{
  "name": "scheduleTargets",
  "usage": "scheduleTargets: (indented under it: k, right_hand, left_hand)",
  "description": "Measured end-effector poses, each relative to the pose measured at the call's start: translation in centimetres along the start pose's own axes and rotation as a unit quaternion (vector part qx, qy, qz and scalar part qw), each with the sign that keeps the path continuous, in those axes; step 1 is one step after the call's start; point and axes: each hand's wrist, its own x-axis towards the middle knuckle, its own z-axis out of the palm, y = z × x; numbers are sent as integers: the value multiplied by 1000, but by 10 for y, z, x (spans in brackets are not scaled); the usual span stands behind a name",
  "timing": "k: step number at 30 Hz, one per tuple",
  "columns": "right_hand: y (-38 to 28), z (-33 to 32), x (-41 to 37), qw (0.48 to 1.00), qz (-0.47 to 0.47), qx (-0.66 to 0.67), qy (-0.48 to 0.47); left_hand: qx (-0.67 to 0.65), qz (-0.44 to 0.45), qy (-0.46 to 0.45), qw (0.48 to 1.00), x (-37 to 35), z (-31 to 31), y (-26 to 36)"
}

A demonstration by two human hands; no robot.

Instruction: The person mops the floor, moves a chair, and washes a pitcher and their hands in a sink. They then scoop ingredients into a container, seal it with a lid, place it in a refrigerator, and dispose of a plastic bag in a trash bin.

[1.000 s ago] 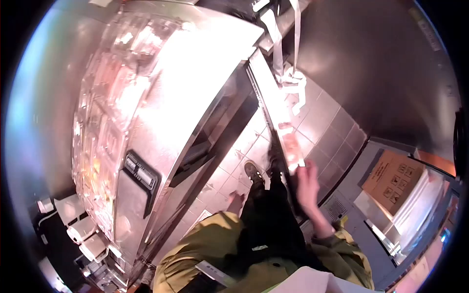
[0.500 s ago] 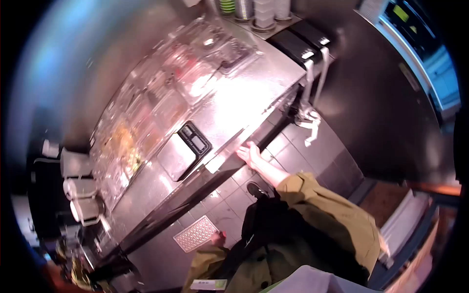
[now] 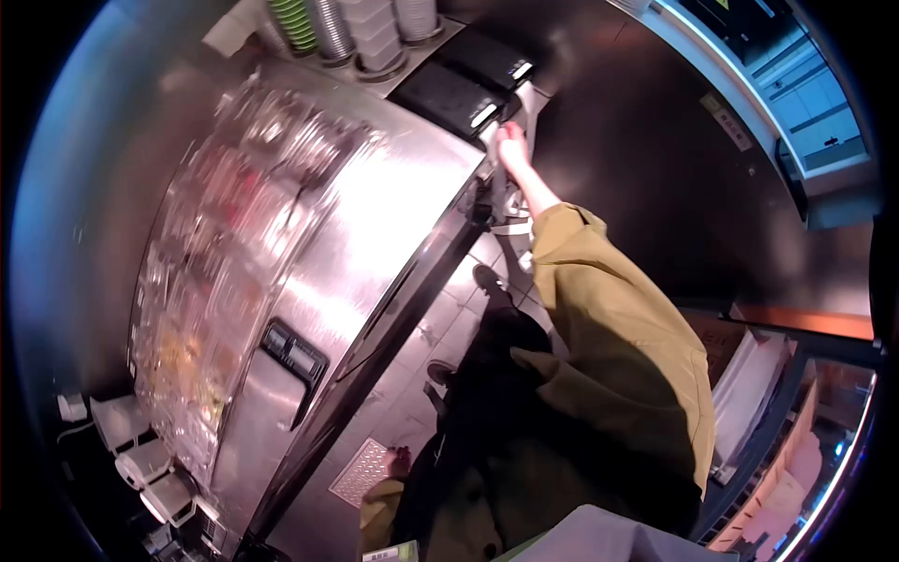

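Observation:
My right hand (image 3: 512, 148) is stretched out at the right front corner of the metal counter (image 3: 393, 178). Its fingers look slightly apart, beside two black boxes (image 3: 449, 96) and against white paper strips (image 3: 532, 105) hanging from them. I see nothing held in it. Down by my left side, my left hand (image 3: 398, 462) hangs small and dark from its sleeve, over a textured floor plate (image 3: 360, 473); its fingers are too unclear to make out.
Clear plastic containers (image 3: 225, 215) with food cover the counter's far side. A black scale (image 3: 295, 356) lies near its edge. Stacked cups and lids (image 3: 370, 33) stand at the back. White containers (image 3: 145, 464) hang at lower left. A dark panel (image 3: 637, 140) rises at right.
My right hand has moved forward from the counter's front edge to the paper strips by the black boxes. The view has shifted toward that corner, and my left hand still hangs low.

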Motion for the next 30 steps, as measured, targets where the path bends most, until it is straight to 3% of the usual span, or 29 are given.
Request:
scheduleTargets:
  k: [1, 2, 3, 5, 7, 9, 10, 13, 14, 15, 17, 18, 19, 21, 23, 26, 27, 30]
  right_hand:
    - [25, 15, 27, 996, 43, 28, -67]
    - [35, 26, 33, 996, 68, 43, -37]
    - [47, 20, 36, 984, 85, 103, -116]
    - [16, -11, 21, 968, 65, 144, -195]
    - [14, -15, 25, 940, 123, 241, -206]
    - [11, -3, 17, 933, 214, 241, -163]
    - [4, 1, 14, 875, 287, 357, -156]
    - [3, 12, 10, 798, 445, 371, -167]
    - [39, 17, 9, 842, 382, 286, -252]
    - [57, 15, 9, 884, 334, 186, -269]
    - [74, 1, 27, 977, 181, -34, -111]
    - [72, -11, 44, 992, 75, -103, 2]
    - [54, -24, 70, 988, -24, -127, 84]
    - [27, -48, 123, 986, -151, 2, 74]
    - [35, -43, 163, 991, -53, 95, -74]
    - [44, -47, 179, 964, 84, 108, -228]
    - [48, -45, 180, 963, 73, 114, -234]
    - [27, -50, 178, 927, 183, 101, -310]
  left_hand:
    - [-9, 1, -9, 1000, -4, 26, 20]
    - [-15, 5, -22, 1000, -9, 51, 40]
    - [-16, 9, -33, 999, -11, 70, 55]
    - [-12, -3, -43, 999, -19, 116, 90]
    - [-30, -45, -26, 998, -33, 165, 121]
    - [-53, -69, -12, 996, -33, 204, 150]
    - [-58, -64, -2, 996, -37, 212, 158]
    - [-10, -71, 7, 997, -22, 215, 161]
    - [50, -37, -13, 998, -13, 211, 158]
    - [21, -42, 7, 999, -15, 216, 167]
    - [-42, -55, 43, 997, -18, 230, 180]
    - [-23, -53, 54, 997, -16, 235, 183]
    - [-18, -47, 51, 997, -17, 239, 184]
    - [-6, -42, 49, 998, -19, 247, 182]
    - [-13, -44, 54, 997, -17, 253, 177]
    - [15, -42, 72, 996, -24, 271, 179]
    - [31, -46, 96, 994, -29, 282, 184]
    - [11, -23, 80, 996, -32, 296, 189]
